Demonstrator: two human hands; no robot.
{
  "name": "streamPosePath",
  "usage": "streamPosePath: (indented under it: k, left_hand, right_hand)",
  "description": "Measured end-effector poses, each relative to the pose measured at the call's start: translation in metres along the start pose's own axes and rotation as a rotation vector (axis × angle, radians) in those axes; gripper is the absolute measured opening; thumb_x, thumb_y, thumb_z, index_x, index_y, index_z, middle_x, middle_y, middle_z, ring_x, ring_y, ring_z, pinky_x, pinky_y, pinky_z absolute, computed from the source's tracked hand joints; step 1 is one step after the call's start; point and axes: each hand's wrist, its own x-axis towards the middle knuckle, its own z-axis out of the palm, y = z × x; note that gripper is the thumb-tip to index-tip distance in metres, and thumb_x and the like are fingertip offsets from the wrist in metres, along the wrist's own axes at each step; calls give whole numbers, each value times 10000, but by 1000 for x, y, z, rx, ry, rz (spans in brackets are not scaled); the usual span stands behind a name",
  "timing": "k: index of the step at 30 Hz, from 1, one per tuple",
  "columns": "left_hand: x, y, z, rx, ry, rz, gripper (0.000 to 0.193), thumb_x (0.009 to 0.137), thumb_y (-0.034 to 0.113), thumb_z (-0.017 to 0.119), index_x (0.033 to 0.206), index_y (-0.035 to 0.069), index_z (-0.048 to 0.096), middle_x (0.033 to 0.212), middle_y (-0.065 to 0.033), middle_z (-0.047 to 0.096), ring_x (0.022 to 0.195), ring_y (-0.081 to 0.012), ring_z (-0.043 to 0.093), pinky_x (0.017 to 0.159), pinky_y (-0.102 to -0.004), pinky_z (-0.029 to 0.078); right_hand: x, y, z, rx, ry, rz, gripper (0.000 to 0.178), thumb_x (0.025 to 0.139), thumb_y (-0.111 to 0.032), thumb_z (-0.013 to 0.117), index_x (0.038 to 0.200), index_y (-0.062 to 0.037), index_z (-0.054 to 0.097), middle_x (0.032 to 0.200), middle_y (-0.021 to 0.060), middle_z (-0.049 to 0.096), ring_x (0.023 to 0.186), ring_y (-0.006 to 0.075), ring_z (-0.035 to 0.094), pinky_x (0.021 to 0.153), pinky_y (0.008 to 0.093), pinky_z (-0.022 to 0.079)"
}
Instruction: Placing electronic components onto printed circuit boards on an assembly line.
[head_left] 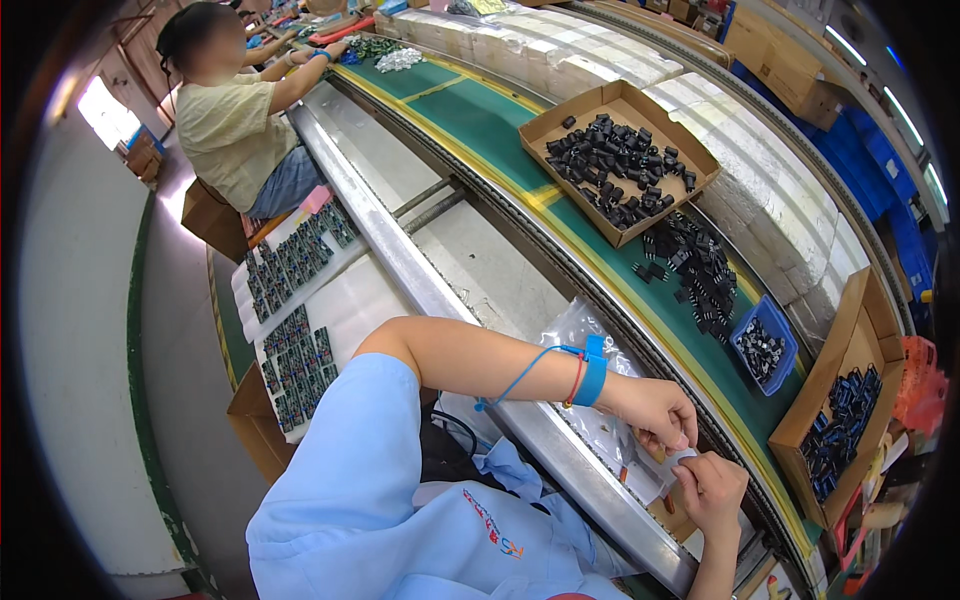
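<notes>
My left hand [655,408], with a blue wrist strap [592,372] and its thin cord, is closed in a pinch over the metal rail. Close in front of it, my right hand [714,488] is also closed in a pinch. Between the fingertips of both hands is a small whitish piece [682,457]; whether it is paper or plastic I cannot tell. A clear plastic bag [592,335] lies crumpled beneath my left wrist and reaches down under the hands.
Along the green conveyor belt [480,140] stand a cardboard tray [655,232] of black cylindrical parts, loose black parts [700,270], a blue bin [768,385] of small parts and a box [798,440] of dark capacitors. Circuit boards [300,370] lie left. A co-worker [235,110] sits farther up.
</notes>
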Motion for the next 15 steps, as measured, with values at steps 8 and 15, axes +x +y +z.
streamPosePath:
  k: [8,15]
  left_hand:
    - [-1,3,-2,-5,37,13,325,923,159,654,1179,-34,603,911,-81,683,715,-118,630,632,-246,508]
    - [1,3,-3,-12,49,38,327,904,143,671,1171,-36,609,885,-72,664,706,-113,621,625,-245,510]
  right_hand:
    - [2,-1,-1,-6,6,11,130,707,-74,762,745,-45,641,634,73,575,532,244,565,497,331,419]
    - [1,-1,-3,-2,-7,26,124,709,-70,761,758,-44,649,657,72,598,543,247,575,506,335,428]
